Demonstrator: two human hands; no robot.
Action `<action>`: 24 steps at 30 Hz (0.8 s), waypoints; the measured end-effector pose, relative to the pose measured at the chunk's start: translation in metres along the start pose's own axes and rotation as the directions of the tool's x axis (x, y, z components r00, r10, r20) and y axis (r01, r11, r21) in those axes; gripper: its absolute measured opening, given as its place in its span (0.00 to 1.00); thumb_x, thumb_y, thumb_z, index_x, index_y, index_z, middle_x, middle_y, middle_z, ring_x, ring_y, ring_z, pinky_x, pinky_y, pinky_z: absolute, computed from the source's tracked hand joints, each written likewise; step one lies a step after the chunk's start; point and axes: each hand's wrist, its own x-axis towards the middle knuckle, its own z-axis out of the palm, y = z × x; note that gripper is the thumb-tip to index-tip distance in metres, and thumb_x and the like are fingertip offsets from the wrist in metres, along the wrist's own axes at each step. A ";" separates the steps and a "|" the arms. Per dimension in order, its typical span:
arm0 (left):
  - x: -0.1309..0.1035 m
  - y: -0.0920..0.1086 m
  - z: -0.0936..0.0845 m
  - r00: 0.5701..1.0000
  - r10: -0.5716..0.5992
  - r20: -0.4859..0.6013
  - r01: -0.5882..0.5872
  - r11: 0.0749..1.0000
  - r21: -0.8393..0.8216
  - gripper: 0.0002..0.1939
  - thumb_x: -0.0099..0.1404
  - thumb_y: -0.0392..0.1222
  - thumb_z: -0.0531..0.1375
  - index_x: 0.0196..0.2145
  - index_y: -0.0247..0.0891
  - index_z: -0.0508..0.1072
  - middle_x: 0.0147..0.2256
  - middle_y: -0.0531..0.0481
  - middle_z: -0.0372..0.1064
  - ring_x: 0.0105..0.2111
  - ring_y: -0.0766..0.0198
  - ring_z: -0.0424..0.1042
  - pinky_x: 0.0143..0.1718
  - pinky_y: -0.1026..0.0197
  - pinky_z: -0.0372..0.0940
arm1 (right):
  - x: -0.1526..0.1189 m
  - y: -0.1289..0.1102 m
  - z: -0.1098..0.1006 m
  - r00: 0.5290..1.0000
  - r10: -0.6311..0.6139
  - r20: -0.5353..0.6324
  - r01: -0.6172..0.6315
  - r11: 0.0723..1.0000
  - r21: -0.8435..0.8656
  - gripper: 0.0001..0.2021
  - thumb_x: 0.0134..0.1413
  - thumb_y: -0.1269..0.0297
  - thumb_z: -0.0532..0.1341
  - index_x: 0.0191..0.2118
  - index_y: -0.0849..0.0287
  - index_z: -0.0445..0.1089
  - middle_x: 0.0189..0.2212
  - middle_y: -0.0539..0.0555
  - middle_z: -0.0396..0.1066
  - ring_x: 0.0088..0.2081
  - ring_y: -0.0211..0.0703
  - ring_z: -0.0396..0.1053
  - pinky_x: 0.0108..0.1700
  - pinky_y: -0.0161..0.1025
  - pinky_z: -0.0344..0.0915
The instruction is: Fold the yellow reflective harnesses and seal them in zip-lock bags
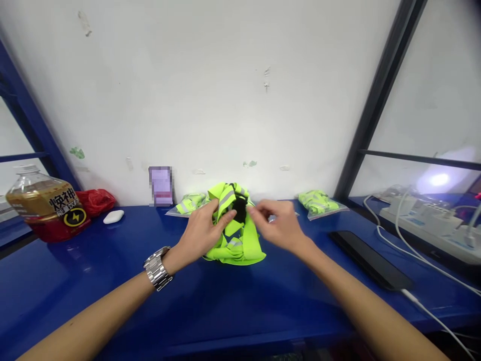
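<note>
A neon yellow reflective vest point(253, 244) with grey reflective strips is bunched up above the blue table, its lower part draped toward the tabletop. My left hand point(203, 228), with a metal watch on the wrist, grips the vest's left side, thumb across the front. A black patch point(239, 208) of the vest shows between my hands. At the right edge of that patch, my right hand point(278, 223) is closed in a pinch on the vest. What exactly lies between those fingertips is partly hidden.
Bagged neon vests point(317, 201) lie along the wall, right and left. A propped phone point(161, 185), white earbud case point(113, 216), red plastic bag point(95, 200) and large drink bottle point(47, 203) stand left. Rightward are a charging black phone point(370, 260) and power strips point(432, 220) with cables.
</note>
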 end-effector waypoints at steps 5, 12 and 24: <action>0.000 0.004 -0.001 0.997 -0.023 -0.067 0.014 0.992 -0.126 0.17 0.70 0.49 0.46 0.28 0.39 0.63 0.23 0.54 0.62 0.23 0.64 0.61 0.26 0.63 0.52 | -0.003 -0.016 0.020 0.989 0.112 0.092 -0.111 0.994 -0.025 0.15 0.57 0.50 0.56 0.41 0.57 0.62 0.31 0.53 0.68 0.29 0.41 0.63 0.31 0.37 0.57; 0.006 -0.009 -0.013 0.981 0.187 -0.047 -0.175 0.967 0.186 0.09 0.68 0.38 0.47 0.39 0.38 0.66 0.33 0.47 0.65 0.35 0.56 0.63 0.36 0.57 0.59 | 0.007 -0.013 0.011 0.994 0.110 -0.021 -0.112 0.975 -0.193 0.11 0.50 0.56 0.61 0.29 0.57 0.64 0.29 0.54 0.66 0.32 0.45 0.64 0.33 0.39 0.58; 0.010 -0.008 -0.011 0.939 0.344 -0.019 -0.337 0.929 0.155 0.15 0.72 0.41 0.47 0.54 0.38 0.63 0.36 0.46 0.69 0.32 0.63 0.68 0.34 0.61 0.62 | 0.004 -0.010 0.016 0.987 0.140 0.076 -0.140 0.990 -0.009 0.10 0.59 0.61 0.53 0.41 0.60 0.65 0.37 0.58 0.69 0.38 0.47 0.67 0.39 0.42 0.62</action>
